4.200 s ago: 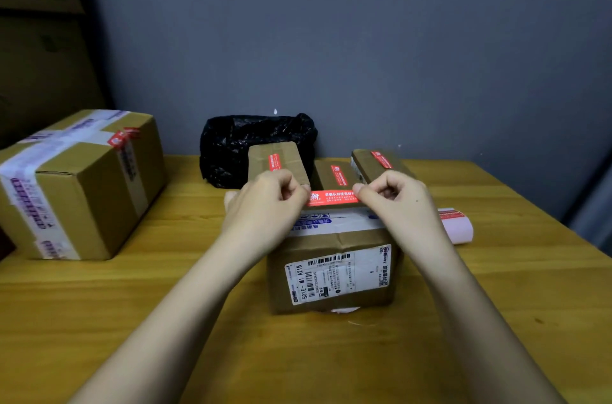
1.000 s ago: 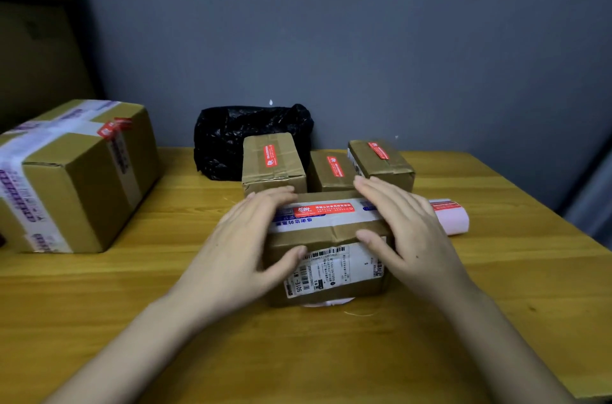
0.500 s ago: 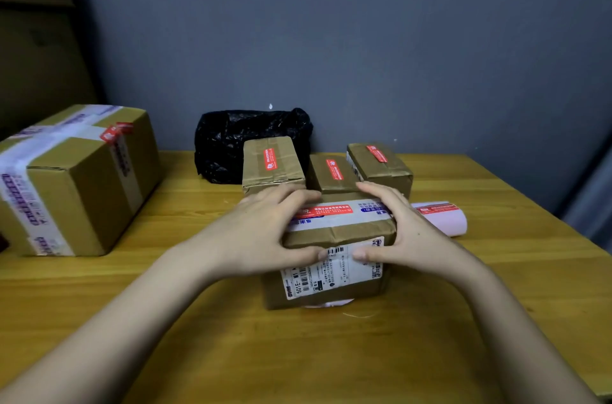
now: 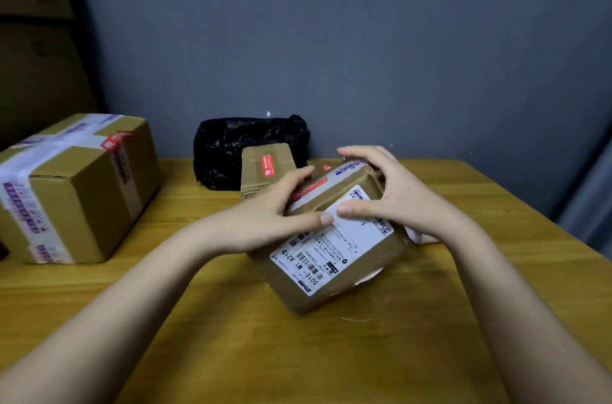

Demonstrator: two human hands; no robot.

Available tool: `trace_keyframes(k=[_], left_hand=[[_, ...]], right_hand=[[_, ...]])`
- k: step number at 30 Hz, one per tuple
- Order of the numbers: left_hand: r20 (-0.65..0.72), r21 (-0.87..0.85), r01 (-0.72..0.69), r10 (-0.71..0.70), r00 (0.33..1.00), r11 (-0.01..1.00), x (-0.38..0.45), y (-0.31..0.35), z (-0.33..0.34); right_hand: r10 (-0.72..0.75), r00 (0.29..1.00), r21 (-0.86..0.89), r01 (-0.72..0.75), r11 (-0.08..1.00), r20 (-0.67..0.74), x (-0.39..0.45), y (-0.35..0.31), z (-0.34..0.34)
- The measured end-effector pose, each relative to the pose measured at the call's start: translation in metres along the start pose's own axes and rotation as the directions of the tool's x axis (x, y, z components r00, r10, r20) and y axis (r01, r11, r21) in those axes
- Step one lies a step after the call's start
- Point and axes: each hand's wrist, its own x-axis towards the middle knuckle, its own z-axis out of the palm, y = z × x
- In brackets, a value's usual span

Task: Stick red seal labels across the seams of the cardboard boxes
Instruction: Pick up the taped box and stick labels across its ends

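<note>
Gripping tilted box [image 4: 334,258], both hands [image 4: 265,218] [image 4: 394,198].

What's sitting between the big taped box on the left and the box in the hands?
Head view: only bare wooden table between the big box and the held box; the left forearm crosses nearer the camera.

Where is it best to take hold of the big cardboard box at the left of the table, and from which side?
Judging by its shape, grip the big cardboard box by its two short end faces, one hand each, reaching down from above: it looks too wide for one hand.
</note>
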Motion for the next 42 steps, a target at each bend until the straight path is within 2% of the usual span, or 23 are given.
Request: trace_keyframes(k=[5,8,9,11,13,14,15,17,19,21,24,29,32,36,39,42], left_hand=[[-0.035,-0.215,-0.037,0.03,0.999,0.976,0.004,0.004,-0.006],[-0.128,-0.421,-0.076,0.024,0.992,0.904,0.001,0.002,-0.004],[-0.171,-0.475,-0.092,0.011,0.985,0.875,-0.001,0.001,-0.002],[-0.255,-0.569,-0.124,-0.031,0.966,0.813,-0.006,-0.004,0.0],[-0.287,-0.691,-0.143,-0.087,0.954,0.708,-0.01,-0.006,-0.001],[-0.281,-0.761,-0.144,-0.122,0.952,0.633,-0.012,-0.006,-0.002],[-0.269,-0.823,-0.142,-0.157,0.95,0.551,-0.013,-0.005,-0.002],[-0.208,-0.907,-0.113,-0.198,0.958,0.406,-0.015,-0.003,-0.002],[-0.151,-0.948,-0.085,-0.199,0.968,0.307,-0.016,-0.003,0.001],[-0.128,-0.966,-0.076,-0.202,0.971,0.247,-0.014,-0.007,0.002],[-0.07,-0.983,-0.029,-0.224,0.972,0.183,-0.01,-0.016,-0.001],[-0.025,-0.992,-0.003,-0.171,0.985,0.124,-0.011,-0.023,-0.003],[-0.117,-0.987,-0.094,-0.18,0.977,0.131,-0.012,-0.017,0.003],[-0.272,-0.957,-0.249,-0.163,0.948,0.149,-0.012,-0.01,0.011],[-0.349,-0.93,-0.319,-0.162,0.923,0.184,-0.012,-0.005,0.014],[-0.369,-0.922,-0.337,-0.168,0.914,0.188,-0.01,-0.003,0.014]], right_hand=[[-0.062,0.996,-0.176,0.073,0.982,0.067,0.022,-0.037,-0.006],[-0.102,0.992,-0.236,0.115,0.965,0.07,0.033,-0.051,-0.005],[-0.117,0.993,-0.249,0.12,0.961,0.027,0.034,-0.054,-0.007],[-0.186,0.966,-0.208,0.148,0.967,-0.179,0.032,-0.055,-0.014],[-0.208,0.879,-0.016,0.223,0.975,-0.429,0.028,-0.053,-0.019],[-0.167,0.845,0.093,0.247,0.965,-0.508,0.026,-0.05,-0.019],[-0.104,0.839,0.192,0.24,0.952,-0.534,0.024,-0.048,-0.018],[0.026,0.891,0.328,0.14,0.934,-0.453,0.024,-0.044,-0.012],[0.082,0.947,0.391,0.048,0.919,-0.31,0.023,-0.04,-0.005],[0.071,0.977,0.407,0.016,0.913,-0.199,0.021,-0.04,0.001],[0.043,0.99,0.401,0.016,0.916,-0.138,0.02,-0.044,0.004],[0.06,0.99,0.364,-0.009,0.931,-0.129,0.022,-0.048,-0.005],[0.126,0.988,0.386,-0.082,0.919,-0.091,0.016,-0.049,-0.003],[0.131,0.99,0.365,-0.143,0.92,0.056,0.003,-0.05,0.004],[0.121,0.987,0.343,-0.149,0.927,0.101,-0.002,-0.048,0.007],[0.125,0.984,0.258,-0.155,0.954,0.129,-0.007,-0.048,0.011]])
